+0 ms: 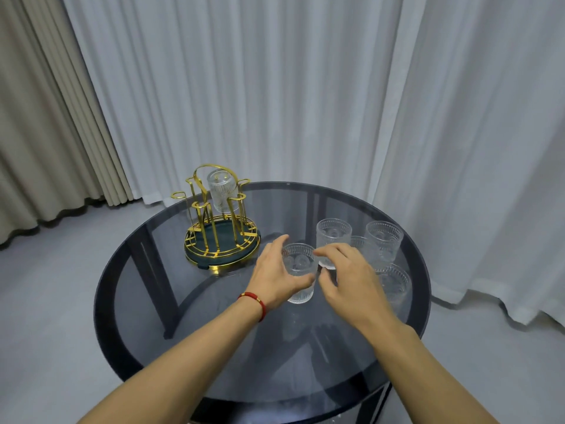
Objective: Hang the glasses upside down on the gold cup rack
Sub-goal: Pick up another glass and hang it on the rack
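Observation:
The gold cup rack (220, 237) stands at the table's far left on a dark round base. One ribbed clear glass (220, 189) hangs upside down on a rear prong. My left hand (275, 275) wraps around an upright ribbed glass (300, 272) just above the tabletop. Beside that glass's rim hovers my right hand (348, 275), fingers apart and curled, its fingertips near the rim. Several more upright glasses cluster to the right: one behind (333, 237), one farther right (384, 240), one near the edge (396, 284), another partly hidden between them.
A round smoked-glass table (171, 301) with a dark rim carries everything. White curtains hang close behind it and beige curtains at the left. Pale floor surrounds the table. A red cord bracelet circles my left wrist.

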{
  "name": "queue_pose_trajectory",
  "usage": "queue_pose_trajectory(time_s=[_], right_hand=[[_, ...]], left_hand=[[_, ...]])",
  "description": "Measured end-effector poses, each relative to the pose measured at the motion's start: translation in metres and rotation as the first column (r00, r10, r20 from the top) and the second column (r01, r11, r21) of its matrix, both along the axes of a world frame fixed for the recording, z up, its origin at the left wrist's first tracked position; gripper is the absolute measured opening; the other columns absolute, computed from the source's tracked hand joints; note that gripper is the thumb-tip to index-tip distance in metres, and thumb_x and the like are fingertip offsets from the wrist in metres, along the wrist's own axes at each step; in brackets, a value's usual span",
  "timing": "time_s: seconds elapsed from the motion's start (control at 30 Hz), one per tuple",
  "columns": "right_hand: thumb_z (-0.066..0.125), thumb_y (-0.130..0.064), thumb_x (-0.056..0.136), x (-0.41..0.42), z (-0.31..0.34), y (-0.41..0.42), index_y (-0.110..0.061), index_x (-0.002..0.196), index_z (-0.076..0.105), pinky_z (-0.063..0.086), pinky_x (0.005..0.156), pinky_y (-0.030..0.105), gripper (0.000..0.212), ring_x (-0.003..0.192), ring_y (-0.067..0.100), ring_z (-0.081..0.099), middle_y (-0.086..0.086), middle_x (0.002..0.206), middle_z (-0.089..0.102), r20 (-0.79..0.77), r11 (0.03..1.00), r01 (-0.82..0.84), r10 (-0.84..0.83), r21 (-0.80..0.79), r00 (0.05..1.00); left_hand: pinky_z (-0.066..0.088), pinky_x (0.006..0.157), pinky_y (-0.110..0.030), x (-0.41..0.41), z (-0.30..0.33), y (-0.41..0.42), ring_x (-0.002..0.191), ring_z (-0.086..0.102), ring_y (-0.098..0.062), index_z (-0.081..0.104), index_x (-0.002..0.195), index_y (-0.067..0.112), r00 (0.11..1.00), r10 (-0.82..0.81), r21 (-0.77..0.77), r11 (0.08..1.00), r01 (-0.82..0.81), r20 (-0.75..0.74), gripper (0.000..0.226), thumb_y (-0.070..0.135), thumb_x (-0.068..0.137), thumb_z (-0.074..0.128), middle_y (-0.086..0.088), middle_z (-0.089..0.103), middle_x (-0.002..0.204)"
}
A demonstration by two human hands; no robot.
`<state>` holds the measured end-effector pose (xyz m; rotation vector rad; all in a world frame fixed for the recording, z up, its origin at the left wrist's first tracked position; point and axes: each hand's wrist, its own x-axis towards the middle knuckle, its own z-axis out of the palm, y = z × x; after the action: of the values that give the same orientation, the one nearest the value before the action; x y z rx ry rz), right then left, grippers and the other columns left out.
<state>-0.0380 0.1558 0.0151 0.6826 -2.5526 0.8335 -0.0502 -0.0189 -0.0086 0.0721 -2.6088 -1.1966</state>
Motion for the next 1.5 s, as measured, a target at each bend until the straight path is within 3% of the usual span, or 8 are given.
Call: queue_pose_trajectory(time_s=[0.13, 0.27, 0.43, 0.6, 0.77, 0.9, 1.27, 1.5], right_hand=[[0.061, -0.006, 0.094, 0.004, -0.013, -0.026, -0.026, 0.120, 0.070, 0.052, 0.096, 0.023, 0.034, 0.111, 0.008, 0.067, -0.005, 0.121, 0.071, 0.285, 0.929, -0.064, 0.177, -0.365, 0.942], [0.056, -0.036, 0.104, -0.004, -0.027, -0.057, -0.027, 0.149, 0.048, 0.045, 0.113, 0.038, 0.047, 0.132, 0.016, 0.059, -0.002, 0.143, 0.058, 0.599, 0.878, 0.083, 0.249, -0.471, 0.761], [0.052, -0.038, 0.107, -0.016, -0.029, -0.090, -0.012, 0.140, 0.057, 0.063, 0.089, 0.048, 0.042, 0.110, 0.041, 0.075, 0.018, 0.132, 0.072, 0.595, 0.528, 0.275, 0.685, -0.803, 0.421], [0.061, -0.034, 0.104, -0.040, -0.023, -0.087, -0.014, 0.138, 0.058, 0.065, 0.077, 0.038, 0.040, 0.109, 0.033, 0.076, 0.014, 0.136, 0.068, 0.556, 0.591, 0.233, 0.452, -0.773, 0.698], [0.067, -0.053, 0.090, -0.075, 0.021, -0.078, -0.034, 0.146, 0.050, 0.064, 0.085, 0.050, 0.062, 0.085, 0.018, 0.078, 0.005, 0.140, 0.063, 0.358, 0.729, 0.182, 0.092, -0.660, 0.929], [0.064, -0.062, 0.082, -0.114, 0.092, -0.110, -0.034, 0.147, 0.047, 0.064, 0.071, 0.032, 0.074, 0.104, 0.028, 0.073, 0.009, 0.134, 0.064, 0.205, 0.762, 0.092, 0.053, -0.640, 0.977], [0.069, -0.045, 0.091, -0.182, 0.172, -0.275, -0.023, 0.157, 0.045, 0.052, 0.109, 0.049, 0.073, 0.128, 0.028, 0.061, 0.008, 0.152, 0.056, 0.235, 0.948, -0.226, 0.277, -0.222, 0.932], [0.075, -0.039, 0.090, -0.197, 0.152, -0.314, -0.018, 0.152, 0.053, 0.039, 0.112, 0.035, 0.070, 0.144, 0.028, 0.050, 0.009, 0.156, 0.055, 0.304, 0.962, -0.269, 0.243, 0.046, 0.921]], left_hand=[[0.043, 0.103, -0.028, 0.022, 0.005, -0.041, 0.126, 0.052, -0.016, 0.045, 0.147, 0.019, 0.996, 0.085, 0.049, 0.995, -0.086, 0.024, 0.100, 0.050, 0.062, 0.086, 0.001, 0.053, 0.136], [0.064, 0.084, -0.046, 0.032, 0.012, -0.068, 0.110, 0.065, -0.018, 0.061, 0.129, 0.017, 0.977, 0.187, 0.492, 0.844, -0.212, 0.101, 0.074, 0.039, 0.065, 0.091, -0.002, 0.063, 0.124], [0.064, 0.079, -0.048, 0.029, 0.012, -0.083, 0.103, 0.073, -0.023, 0.064, 0.123, 0.006, 0.992, 0.058, 0.810, 0.574, -0.125, 0.112, 0.049, 0.028, 0.083, 0.081, -0.020, 0.068, 0.124], [0.055, 0.097, -0.041, 0.025, -0.008, -0.122, 0.112, 0.059, -0.013, 0.062, 0.128, 0.019, 0.979, 0.200, 0.319, 0.931, -0.177, -0.040, 0.044, 0.047, 0.094, 0.061, -0.001, 0.061, 0.123], [0.045, 0.110, -0.038, 0.016, -0.043, -0.156, 0.136, 0.040, -0.020, 0.056, 0.138, 0.026, 0.980, 0.181, -0.328, 0.924, -0.197, -0.077, 0.047, 0.023, 0.092, 0.063, -0.002, 0.048, 0.141], [0.044, 0.111, -0.033, 0.007, -0.059, -0.165, 0.134, 0.043, -0.017, 0.057, 0.139, 0.029, 0.982, 0.160, -0.340, 0.922, -0.185, -0.099, 0.047, 0.024, 0.093, 0.065, 0.001, 0.050, 0.140], [0.052, 0.092, -0.032, 0.003, -0.063, -0.173, 0.135, 0.039, -0.005, 0.054, 0.138, 0.043, 0.979, 0.189, -0.269, 0.942, -0.201, -0.070, 0.043, 0.036, 0.096, 0.057, 0.014, 0.044, 0.143], [0.053, 0.084, -0.035, 0.005, -0.062, -0.173, 0.138, 0.035, -0.005, 0.052, 0.137, 0.044, 0.980, 0.188, -0.268, 0.943, -0.199, -0.068, 0.044, 0.033, 0.093, 0.052, 0.015, 0.044, 0.143]])
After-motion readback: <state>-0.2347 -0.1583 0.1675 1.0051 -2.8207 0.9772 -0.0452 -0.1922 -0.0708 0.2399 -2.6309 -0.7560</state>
